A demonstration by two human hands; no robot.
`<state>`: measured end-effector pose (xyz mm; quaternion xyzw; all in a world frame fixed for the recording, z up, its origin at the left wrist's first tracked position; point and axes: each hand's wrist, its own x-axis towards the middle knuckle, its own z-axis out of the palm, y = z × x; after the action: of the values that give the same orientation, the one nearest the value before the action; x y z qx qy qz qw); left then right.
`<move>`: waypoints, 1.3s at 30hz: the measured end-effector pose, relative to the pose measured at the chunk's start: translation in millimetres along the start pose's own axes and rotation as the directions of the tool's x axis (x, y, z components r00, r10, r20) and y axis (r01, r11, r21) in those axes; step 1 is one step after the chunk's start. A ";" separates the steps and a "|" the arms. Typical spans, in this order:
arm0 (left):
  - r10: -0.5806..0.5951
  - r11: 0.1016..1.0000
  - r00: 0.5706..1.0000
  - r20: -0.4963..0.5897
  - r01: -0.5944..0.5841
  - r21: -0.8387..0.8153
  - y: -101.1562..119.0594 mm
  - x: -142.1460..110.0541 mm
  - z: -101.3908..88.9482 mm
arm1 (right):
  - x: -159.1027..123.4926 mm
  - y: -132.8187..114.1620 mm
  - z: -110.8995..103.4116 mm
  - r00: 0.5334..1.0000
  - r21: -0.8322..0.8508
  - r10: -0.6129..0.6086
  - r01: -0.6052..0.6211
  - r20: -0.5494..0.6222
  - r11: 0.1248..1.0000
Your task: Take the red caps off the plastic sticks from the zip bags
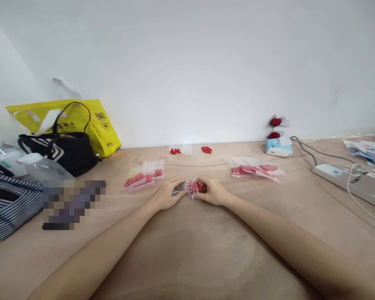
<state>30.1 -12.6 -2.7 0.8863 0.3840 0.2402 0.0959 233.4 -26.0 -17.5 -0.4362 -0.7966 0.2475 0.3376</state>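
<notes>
Between my hands, low over the table, is a clear plastic bag (194,189) with small red pieces bunched inside it. My right hand (215,191) curls around the bag's right side, thumb and fingers gripping it. On the other side, my left hand (168,194) pinches the bag's loose left end between thumb and fingers. Flat zip bags of red pieces (145,176) lie just beyond my left hand. More such bags (253,170) overlap beyond my right hand. What the red pieces are is too small to tell.
By the wall lie small groups of red pieces (206,149) on clear plastic. At left stand a yellow bag (104,129), a black bag (76,154), a plastic jar (46,166) and a striped pouch (15,204). A tissue pack (278,147) and a power strip (356,183) with cables are at right.
</notes>
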 end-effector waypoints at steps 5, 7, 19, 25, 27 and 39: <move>-0.019 1.000 1.000 -0.001 0.019 0.013 -1.1 0.2 -0.8 | 2.1 10.9 1.2 0.995 0.198 0.066 -0.050 -0.073 0.979; -0.031 0.999 1.000 -0.002 0.031 0.026 -2.0 0.1 -1.3 | 1.3 16.8 -4.7 0.990 0.315 0.108 -0.074 -0.089 0.946; -0.067 0.997 0.997 0.036 0.065 0.040 -5.7 0.4 -2.4 | -12.6 26.7 -34.2 0.923 0.699 0.369 -0.193 -0.108 0.688; -0.112 0.991 0.993 0.033 0.109 0.072 -16.4 0.3 -4.4 | -27.8 36.0 -39.1 0.819 0.530 0.358 -0.079 -0.449 0.844; -0.136 0.988 0.990 0.028 0.133 0.084 -19.4 0.9 -4.7 | -32.4 43.7 -43.5 0.759 0.438 0.325 -0.059 -0.565 0.897; -0.132 0.986 0.991 0.013 0.129 0.108 -22.9 0.7 -2.0 | -28.0 43.3 -43.5 0.768 -0.293 -0.067 -0.161 -0.637 0.943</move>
<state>14.9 3.6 -8.8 0.8655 0.4525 0.2036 0.0679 300.0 -24.2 -28.1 -0.5643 -0.6527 -0.0442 0.5035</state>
